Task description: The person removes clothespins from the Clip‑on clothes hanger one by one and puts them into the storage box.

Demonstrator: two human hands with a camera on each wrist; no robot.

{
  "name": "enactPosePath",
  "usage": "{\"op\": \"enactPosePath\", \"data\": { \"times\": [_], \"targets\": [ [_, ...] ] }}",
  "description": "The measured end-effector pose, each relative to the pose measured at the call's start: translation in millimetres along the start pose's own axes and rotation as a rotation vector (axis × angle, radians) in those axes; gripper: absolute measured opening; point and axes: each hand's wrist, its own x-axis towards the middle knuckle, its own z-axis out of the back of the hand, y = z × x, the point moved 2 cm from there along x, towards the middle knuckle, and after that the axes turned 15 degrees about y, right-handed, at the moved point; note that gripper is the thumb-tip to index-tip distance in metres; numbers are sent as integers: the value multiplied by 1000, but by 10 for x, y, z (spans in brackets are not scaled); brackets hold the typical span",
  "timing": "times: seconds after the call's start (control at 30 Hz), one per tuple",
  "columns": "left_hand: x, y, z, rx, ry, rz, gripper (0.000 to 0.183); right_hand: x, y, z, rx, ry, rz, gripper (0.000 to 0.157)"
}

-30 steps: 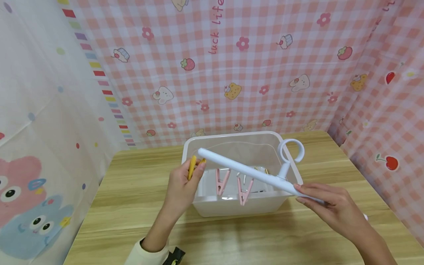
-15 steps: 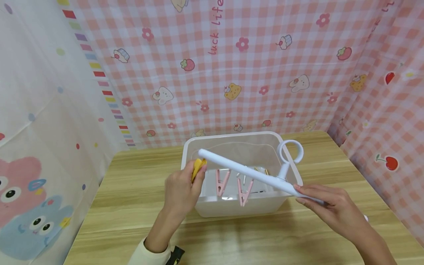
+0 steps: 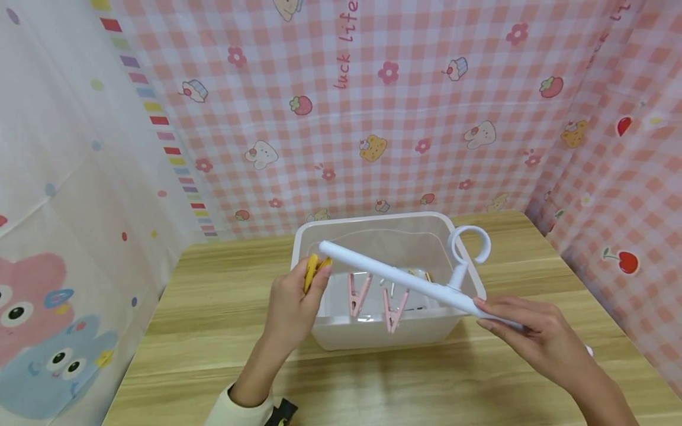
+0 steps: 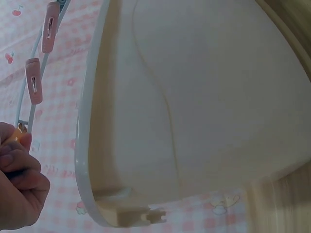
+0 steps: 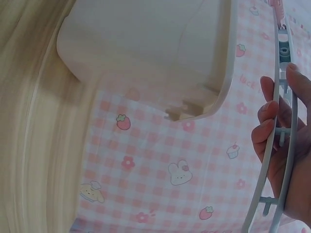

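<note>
My right hand (image 3: 533,337) grips the right end of a white clothes hanger (image 3: 389,274) with a round hook ring (image 3: 485,254), holding it slanted over a white plastic tub. Two pink clothespins, a left one (image 3: 357,299) and a right one (image 3: 394,313), are clipped to the bar and hang below it. At the bar's raised left end, my left hand (image 3: 290,302) pinches a yellow clothespin (image 3: 310,273). In the left wrist view the yellow clothespin (image 4: 18,135) meets the hanger's end, mostly covered by fingers. The hanger's underside (image 5: 265,179) shows two rails with small crosspieces in the right wrist view.
The white tub (image 3: 373,220) stands on the wooden table (image 3: 224,319) beneath the hanger. Small items, some yellow, lie in a clear bag or tray (image 3: 423,274) inside it. A pink checked cloth (image 3: 341,148) hangs close behind the table, with cloths at both sides.
My left hand tilts the yellow clothespin toward the hanger's end, then turns it slightly back, staying at that end. The hanger and my right hand hold nearly still.
</note>
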Motion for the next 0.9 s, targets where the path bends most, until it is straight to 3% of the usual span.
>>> {"op": "enactPosePath", "data": {
  "times": [0.17,0.37,0.53,0.73,0.9],
  "targets": [
    [24,8,-8,-279,59,55,17,-8,3,-7,19,-9,11,36],
    [13,36,-27,-701,179,208,23,-12,16,-3,32,-17,9,36],
    [-16,41,-50,-992,293,199,31,-18,21,-1,44,-21,11,36],
    [-26,22,-49,-1135,361,165,29,-28,25,0,78,-18,10,33],
    [-25,4,-53,-1107,343,166,30,-30,28,2,78,-18,10,33]
  ]
}}
